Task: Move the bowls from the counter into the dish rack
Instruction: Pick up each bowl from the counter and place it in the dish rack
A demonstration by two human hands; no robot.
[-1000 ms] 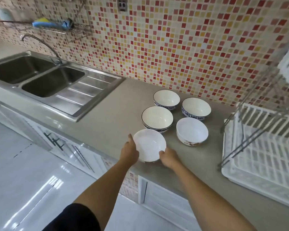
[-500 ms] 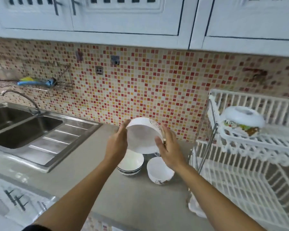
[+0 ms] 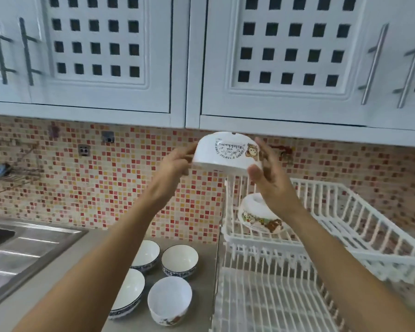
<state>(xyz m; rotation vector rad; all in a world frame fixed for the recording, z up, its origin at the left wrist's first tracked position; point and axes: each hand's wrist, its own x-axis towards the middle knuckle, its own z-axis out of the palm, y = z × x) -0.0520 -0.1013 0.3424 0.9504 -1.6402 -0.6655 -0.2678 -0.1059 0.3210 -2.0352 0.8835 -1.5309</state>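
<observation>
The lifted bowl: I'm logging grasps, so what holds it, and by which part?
Both hands hold the upside-down white bowl by opposite sides: left hand at its left wall, right hand at its right rim.

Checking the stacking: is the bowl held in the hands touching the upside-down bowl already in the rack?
Apart. The head view shows the held bowl raised between the left hand and right hand, with rack bars and tile visible between it and the racked bowl.

White cabinets (image 3: 285,56) hang above mosaic tiles (image 3: 106,188).
</observation>
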